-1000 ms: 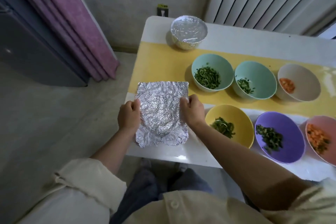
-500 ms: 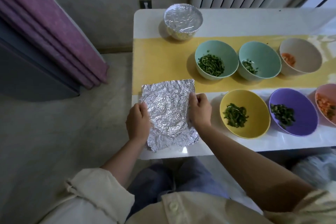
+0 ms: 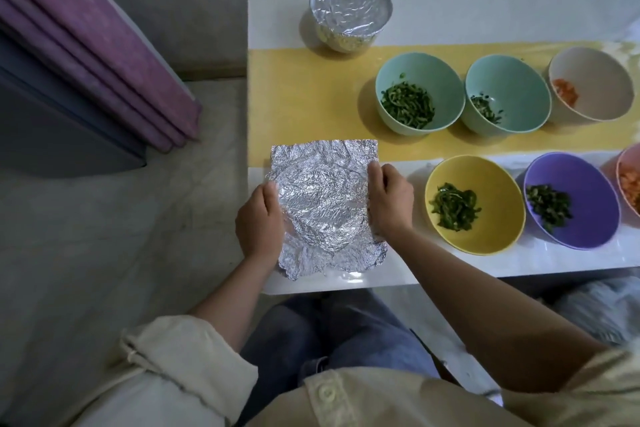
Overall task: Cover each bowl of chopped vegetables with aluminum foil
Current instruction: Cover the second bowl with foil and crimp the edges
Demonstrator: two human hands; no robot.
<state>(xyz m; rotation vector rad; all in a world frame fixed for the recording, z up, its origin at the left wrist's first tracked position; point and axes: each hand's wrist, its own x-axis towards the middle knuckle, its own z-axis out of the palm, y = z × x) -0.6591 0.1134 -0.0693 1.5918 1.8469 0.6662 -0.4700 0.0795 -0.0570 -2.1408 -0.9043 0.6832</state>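
Two hands frame the job: the left hand (image 3: pixel 258 222) curls on the left edge of a crinkled foil sheet (image 3: pixel 322 204), draped over a round shape at the table's (image 3: pixel 277 10) near corner, and the right hand (image 3: pixel 389 204) pinches its right edge. Light, thin and likely tear-prone, the sheet should hold creases, so take its loose margins.

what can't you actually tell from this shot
All in the head view:
- Under the foil sheet: the foil hides any bowl and its contents.
- Inside the covered bowl at the table's far edge: its foil hides the contents.
- The pink bowl: mostly cut off by the right edge.
- Fingertips of the left hand and right hand: hidden by the hands' backs and the foil.
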